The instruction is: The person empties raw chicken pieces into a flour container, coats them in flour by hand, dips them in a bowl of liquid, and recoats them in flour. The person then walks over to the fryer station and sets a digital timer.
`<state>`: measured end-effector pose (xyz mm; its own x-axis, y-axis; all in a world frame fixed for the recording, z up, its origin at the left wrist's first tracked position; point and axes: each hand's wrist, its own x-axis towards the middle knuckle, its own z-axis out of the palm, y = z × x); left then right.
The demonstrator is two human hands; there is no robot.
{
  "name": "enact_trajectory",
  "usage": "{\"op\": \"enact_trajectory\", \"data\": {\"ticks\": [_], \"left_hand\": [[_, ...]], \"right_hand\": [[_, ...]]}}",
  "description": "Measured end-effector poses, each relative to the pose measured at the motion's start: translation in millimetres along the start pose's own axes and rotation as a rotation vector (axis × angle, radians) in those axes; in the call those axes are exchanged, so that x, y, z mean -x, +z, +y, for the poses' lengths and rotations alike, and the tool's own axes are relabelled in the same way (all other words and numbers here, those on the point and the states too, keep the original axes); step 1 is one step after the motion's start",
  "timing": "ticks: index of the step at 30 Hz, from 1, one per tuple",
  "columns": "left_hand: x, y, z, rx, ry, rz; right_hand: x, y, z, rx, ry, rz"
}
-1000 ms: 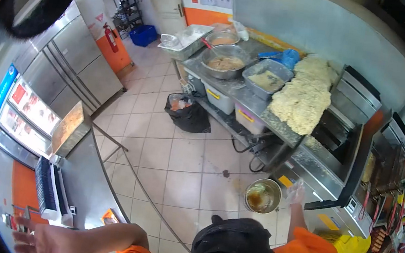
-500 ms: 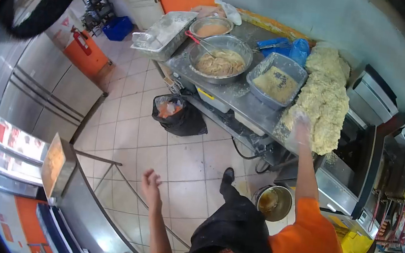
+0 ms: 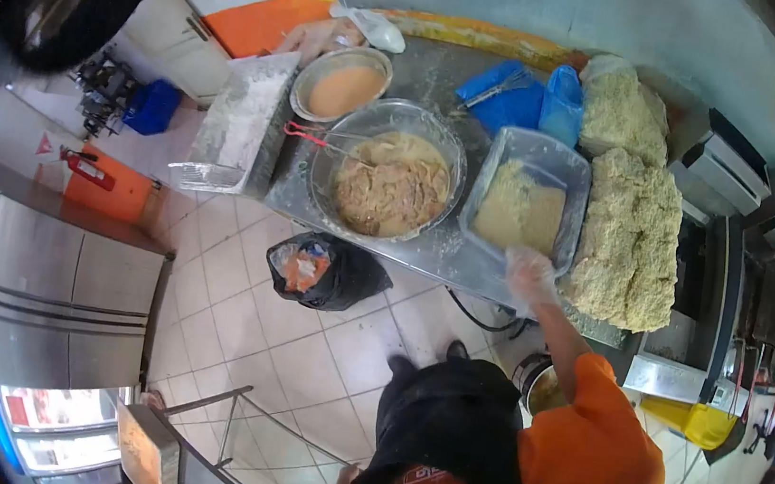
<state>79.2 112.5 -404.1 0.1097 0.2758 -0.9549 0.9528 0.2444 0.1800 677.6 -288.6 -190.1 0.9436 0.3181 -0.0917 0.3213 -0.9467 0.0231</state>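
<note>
My right hand [image 3: 532,280], in a clear plastic glove, is at the near rim of a grey plastic tub [image 3: 536,154] with pale crumbs in it; the finger shape is unclear. Right of the tub lies a long pile of crumb-coated pieces [image 3: 627,241]. To its left stands a metal bowl [image 3: 319,172] with meat in batter and a red-handled whisk [image 3: 309,135]. Low in the view, my left hand [image 3: 347,478] shows only in part beside my apron, its fingers mostly hidden.
A flour tray [image 3: 246,121] and a smaller bowl of pinkish mix [image 3: 343,89] sit at the counter's left. On the floor are a black bag [image 3: 345,280] and a metal pot [image 3: 543,390]. A metal-framed table [image 3: 221,483] stands at lower left; fryers [image 3: 680,357] are on the right.
The view has moved nearer the counter. My right hand has gone from beside the pot, past the coated pile, to the grey tub. My left hand has drawn in close to my body.
</note>
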Motion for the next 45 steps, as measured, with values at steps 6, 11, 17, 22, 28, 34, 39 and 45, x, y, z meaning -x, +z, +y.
{"op": "enact_trajectory", "data": {"ticks": [6, 11, 17, 22, 28, 34, 39, 45], "left_hand": [[-118, -73, 207, -0.204, 0.01, 0.046], [-73, -88, 436, -0.091, 0.541, 0.056], [-44, -54, 649, 0.456, 0.944, -0.184], [-69, -14, 743, 0.854, 0.235, -0.163], [-83, 25, 783, 1.149, 0.048, 0.067], [-86, 47, 805, 1.162, -0.292, 0.724], [-65, 44, 804, 1.077, -0.216, 0.522], [-30, 50, 821, 0.503, -0.145, 0.803]], "right_hand": [[4, -30, -19, -0.133, 0.094, 0.068], [-12, -33, -14, -0.143, 0.134, -0.03], [-122, -132, -92, -0.499, 0.38, 0.093], [-305, -141, -237, -0.765, -0.101, 0.206], [-408, -97, -301, -0.411, -0.32, 0.183], [-335, -178, -178, -0.744, 0.026, -0.003], [-299, -197, -79, -0.63, 0.095, -0.097], [-321, -196, -54, -0.741, 0.119, -0.535]]}}
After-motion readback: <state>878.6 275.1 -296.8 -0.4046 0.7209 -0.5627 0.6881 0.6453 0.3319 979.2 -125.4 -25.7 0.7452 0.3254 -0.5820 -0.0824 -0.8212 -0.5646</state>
